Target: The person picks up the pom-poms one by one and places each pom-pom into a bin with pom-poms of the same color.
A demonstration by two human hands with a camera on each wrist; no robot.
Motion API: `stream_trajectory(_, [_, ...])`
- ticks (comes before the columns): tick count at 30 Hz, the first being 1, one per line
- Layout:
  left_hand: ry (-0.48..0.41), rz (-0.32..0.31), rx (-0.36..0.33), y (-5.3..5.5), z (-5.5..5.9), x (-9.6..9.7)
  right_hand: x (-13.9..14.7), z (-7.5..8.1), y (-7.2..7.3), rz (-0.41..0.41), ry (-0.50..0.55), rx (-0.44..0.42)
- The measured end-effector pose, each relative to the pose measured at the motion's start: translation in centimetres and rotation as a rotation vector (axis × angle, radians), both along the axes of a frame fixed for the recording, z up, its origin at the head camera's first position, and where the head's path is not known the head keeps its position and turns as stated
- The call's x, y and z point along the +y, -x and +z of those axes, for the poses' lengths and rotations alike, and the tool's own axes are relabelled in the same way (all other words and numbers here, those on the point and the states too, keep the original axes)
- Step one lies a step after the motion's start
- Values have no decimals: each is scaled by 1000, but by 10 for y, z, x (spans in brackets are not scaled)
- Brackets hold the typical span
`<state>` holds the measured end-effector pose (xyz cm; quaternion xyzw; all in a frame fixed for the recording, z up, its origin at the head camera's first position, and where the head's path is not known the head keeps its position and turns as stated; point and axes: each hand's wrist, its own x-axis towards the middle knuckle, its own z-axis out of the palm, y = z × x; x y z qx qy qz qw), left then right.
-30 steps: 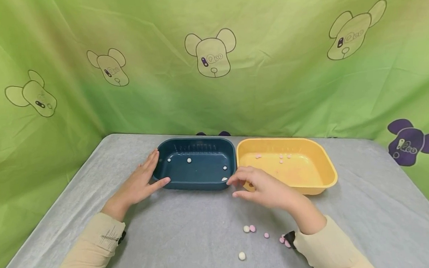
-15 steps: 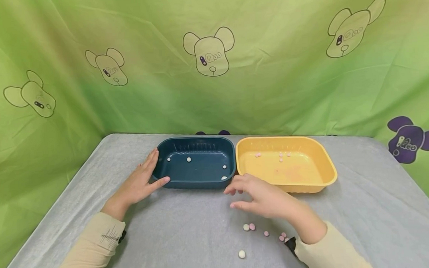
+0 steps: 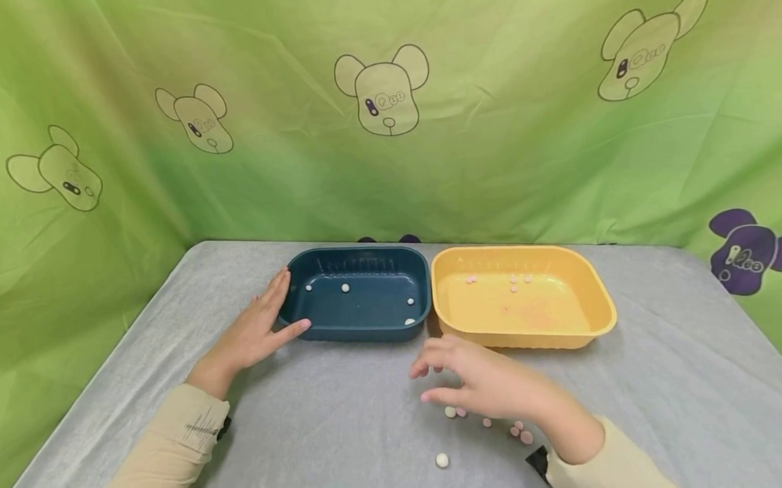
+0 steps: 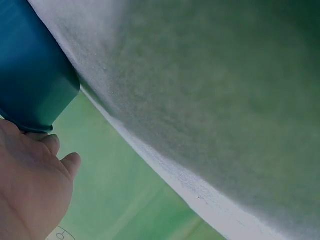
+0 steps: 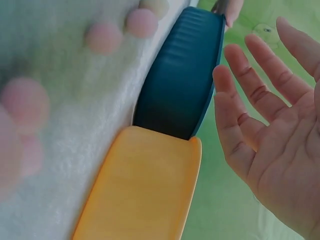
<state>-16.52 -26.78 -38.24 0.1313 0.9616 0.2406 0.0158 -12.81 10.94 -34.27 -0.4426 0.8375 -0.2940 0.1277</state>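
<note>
My left hand (image 3: 254, 334) rests against the left end of a dark blue basin (image 3: 356, 334), thumb along its near rim, fingers straight. Several small white balls (image 3: 345, 288) lie inside that basin. My right hand (image 3: 478, 375) hovers in front of a yellow basin (image 3: 533, 336), fingers loosely bent and spread; its palm is bare in the right wrist view. Several small pink balls (image 3: 514, 289) lie in the yellow basin. Below the right hand, on the cloth, are a white ball (image 3: 450, 412) beside a pink ball (image 3: 462, 412), and several more pink balls (image 3: 527, 437).
Another white ball (image 3: 443, 460) lies nearer the front of the grey cloth-covered table (image 3: 320, 422). The two basins stand side by side near the back edge. A green curtain (image 3: 388, 186) with bear-head drawings hangs behind and at the sides.
My right hand has drawn back from the gap between the basins, toward the loose balls at the front. The left hand has stayed at the blue basin.
</note>
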Motion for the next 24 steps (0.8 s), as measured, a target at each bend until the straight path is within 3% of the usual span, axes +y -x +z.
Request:
stream_trajectory(12, [3,0,-2,0,0,0,2,-6,-16,35,1,20])
stream_trajectory(24, [0,3,-6,0,2,0,5,-14,-21,72,-16,11])
